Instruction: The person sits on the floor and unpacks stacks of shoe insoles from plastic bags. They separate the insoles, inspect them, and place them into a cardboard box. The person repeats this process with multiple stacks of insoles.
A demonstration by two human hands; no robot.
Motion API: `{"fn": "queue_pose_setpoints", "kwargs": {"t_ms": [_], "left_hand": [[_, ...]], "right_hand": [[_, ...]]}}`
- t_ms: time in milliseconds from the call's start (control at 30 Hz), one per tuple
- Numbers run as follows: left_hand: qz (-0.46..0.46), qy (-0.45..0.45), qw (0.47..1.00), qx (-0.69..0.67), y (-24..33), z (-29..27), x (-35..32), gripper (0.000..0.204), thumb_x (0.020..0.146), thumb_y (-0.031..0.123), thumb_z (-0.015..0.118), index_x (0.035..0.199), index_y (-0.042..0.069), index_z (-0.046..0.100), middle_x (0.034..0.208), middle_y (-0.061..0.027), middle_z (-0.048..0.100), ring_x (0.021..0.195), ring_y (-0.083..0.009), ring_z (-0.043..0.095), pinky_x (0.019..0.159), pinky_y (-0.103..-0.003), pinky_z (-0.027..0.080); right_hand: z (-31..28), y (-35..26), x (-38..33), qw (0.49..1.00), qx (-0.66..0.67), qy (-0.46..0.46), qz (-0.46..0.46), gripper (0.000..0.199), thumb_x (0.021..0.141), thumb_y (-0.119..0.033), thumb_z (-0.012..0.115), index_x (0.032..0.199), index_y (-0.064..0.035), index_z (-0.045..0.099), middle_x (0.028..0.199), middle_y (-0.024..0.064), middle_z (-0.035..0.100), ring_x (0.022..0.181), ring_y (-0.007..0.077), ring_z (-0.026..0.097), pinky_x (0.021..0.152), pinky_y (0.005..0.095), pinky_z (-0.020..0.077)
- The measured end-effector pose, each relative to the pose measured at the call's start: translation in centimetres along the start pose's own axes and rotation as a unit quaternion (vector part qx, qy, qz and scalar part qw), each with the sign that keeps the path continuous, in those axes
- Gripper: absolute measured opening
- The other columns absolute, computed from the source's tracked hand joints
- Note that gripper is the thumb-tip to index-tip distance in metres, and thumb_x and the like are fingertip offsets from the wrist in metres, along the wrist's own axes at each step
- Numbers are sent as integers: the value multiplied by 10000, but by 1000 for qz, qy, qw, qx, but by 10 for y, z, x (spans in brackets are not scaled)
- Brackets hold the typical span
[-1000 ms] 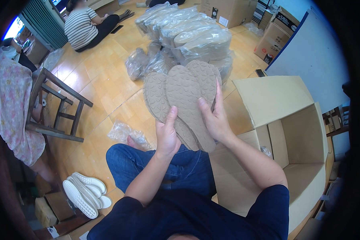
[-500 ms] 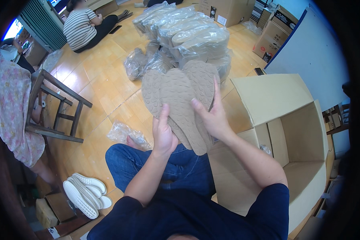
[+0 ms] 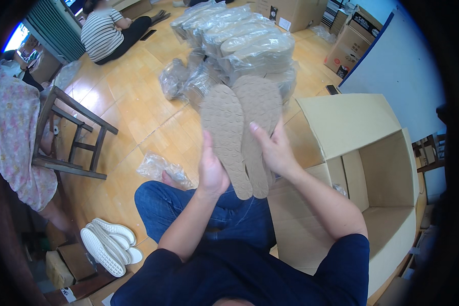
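Observation:
Two greyish-brown shoe soles with a scaly raised pattern are in front of me, above my lap. The left sole [image 3: 224, 135] overlaps the inner edge of the right sole [image 3: 257, 102]; whether more lie beneath them is hidden. My left hand [image 3: 212, 171] is at the outer edge of the left sole, thumb up along its side and the other fingers mostly hidden. On the right, my right hand [image 3: 278, 150] grips the right sole, its thumb pressed on the patterned face and its fingers behind.
Clear plastic bags of soles [image 3: 250, 46] are piled ahead on the tiled floor. An open cardboard box [image 3: 352, 127] stands at my right. White soles [image 3: 107, 247] lie at lower left, near a wooden stool [image 3: 81, 135]. A crumpled plastic bag [image 3: 160, 168] lies by my foot. Another person [image 3: 104, 33] sits far left.
The soles were fanned out with three rounded ends showing; now two show, closer together. My left thumb has moved off the soles' face to the left edge.

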State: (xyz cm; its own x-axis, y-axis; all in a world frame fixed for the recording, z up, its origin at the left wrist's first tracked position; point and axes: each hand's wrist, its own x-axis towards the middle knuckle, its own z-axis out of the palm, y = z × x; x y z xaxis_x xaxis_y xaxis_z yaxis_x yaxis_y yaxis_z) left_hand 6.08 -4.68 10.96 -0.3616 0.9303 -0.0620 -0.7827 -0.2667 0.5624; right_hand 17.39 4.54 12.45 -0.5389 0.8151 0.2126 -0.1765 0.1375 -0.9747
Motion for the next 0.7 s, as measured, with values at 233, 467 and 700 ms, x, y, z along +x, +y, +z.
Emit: {"fn": "queue_pose_setpoints", "kwargs": {"t_ms": [233,467,700], "left_hand": [[-40,-6,999,30,-18,-7,-3,483,1035,343,375,1423,55,373,1408,-104,479,1305,-232,451,1109,-404,341],[10,-9,999,37,-10,-36,18,502,991,143,482,1447,44,297,1359,-132,495,1251,-227,494,1062,-387,396],[129,-5,762,634,32,-141,74,759,842,173,701,1478,58,304,1235,-195,544,1146,-324,549,993,-416,435]], "right_hand": [[0,7,-10,990,-112,-90,17,771,1011,-305,384,1500,40,-101,1566,287,84,1468,338,134,1177,363,148],[-5,21,-4,965,-239,-79,78,743,1023,-444,346,1511,46,76,1543,294,176,1445,346,205,1170,357,176],[-13,84,20,923,-237,-46,300,744,961,-447,498,1479,32,264,1433,284,399,1284,331,466,1051,372,371]]}}
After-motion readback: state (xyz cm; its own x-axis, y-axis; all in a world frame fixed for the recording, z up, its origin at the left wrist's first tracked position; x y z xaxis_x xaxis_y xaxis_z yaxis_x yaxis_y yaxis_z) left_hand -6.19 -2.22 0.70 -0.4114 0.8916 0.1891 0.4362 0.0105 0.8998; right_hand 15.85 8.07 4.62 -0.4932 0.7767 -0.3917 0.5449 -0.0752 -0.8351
